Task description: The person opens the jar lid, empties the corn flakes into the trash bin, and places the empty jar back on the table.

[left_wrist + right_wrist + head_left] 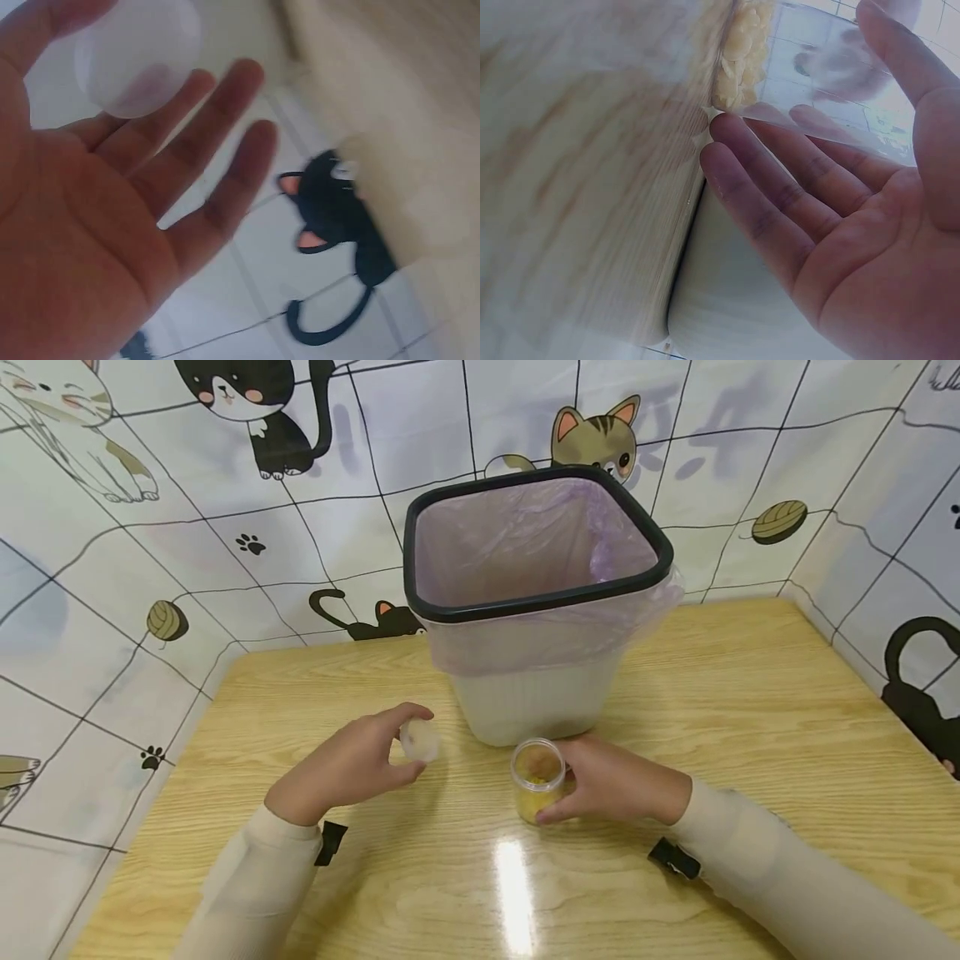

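Note:
My left hand (365, 758) pinches a round, translucent white lid (419, 741) between thumb and index finger, above the table. In the left wrist view the other fingers (238, 172) spread away from the lid. A clear jar (537, 782) with yellow pieces in its lower part stands upright on the table, its top uncovered. My right hand (609, 781) holds the jar from the right, thumb at the near side and fingers behind. The right wrist view shows pale yellow pieces (742, 56) at the jar's bottom and fingers along its wall.
Just behind the jar stands a white trash bin (536, 697) with a black rim and a purple liner bag (495, 539). The wooden table (750, 710) meets cat-printed sheeting (315, 527) at the back and sides.

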### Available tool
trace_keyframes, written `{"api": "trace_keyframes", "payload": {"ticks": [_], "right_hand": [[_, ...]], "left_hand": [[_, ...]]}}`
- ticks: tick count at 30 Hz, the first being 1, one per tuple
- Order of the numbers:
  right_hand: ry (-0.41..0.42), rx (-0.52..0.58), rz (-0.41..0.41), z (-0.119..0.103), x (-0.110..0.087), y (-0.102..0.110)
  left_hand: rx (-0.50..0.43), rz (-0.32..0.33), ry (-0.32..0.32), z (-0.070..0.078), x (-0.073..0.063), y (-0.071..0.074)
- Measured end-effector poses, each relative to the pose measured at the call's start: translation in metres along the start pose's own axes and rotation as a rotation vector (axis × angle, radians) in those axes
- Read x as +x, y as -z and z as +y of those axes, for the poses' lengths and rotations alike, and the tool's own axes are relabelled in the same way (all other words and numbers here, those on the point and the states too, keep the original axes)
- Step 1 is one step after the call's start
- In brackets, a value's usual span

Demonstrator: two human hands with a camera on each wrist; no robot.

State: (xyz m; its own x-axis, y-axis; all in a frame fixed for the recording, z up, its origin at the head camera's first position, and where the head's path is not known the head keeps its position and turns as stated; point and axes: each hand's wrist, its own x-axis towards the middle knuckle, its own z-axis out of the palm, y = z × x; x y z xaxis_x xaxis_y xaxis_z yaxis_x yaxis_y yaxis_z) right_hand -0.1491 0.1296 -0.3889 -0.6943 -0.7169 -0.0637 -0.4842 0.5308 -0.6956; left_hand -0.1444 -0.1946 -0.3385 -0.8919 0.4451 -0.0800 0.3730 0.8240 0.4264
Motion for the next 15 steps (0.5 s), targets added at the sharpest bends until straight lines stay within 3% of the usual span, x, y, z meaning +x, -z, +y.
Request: {"api": "trace_keyframes", "payload": {"ticks": [5,15], "right_hand": [[0.001,0.01,0.002,-0.001,0.001,0.0],[0.003,-0.002,-0.002,0.001,0.0,0.0]], "left_hand": [[-0.035,-0.07,0.052,-0.019,0.013,-0.014],[-0.014,-0.132,0.121,-0.025,0.016,-0.027]]}}
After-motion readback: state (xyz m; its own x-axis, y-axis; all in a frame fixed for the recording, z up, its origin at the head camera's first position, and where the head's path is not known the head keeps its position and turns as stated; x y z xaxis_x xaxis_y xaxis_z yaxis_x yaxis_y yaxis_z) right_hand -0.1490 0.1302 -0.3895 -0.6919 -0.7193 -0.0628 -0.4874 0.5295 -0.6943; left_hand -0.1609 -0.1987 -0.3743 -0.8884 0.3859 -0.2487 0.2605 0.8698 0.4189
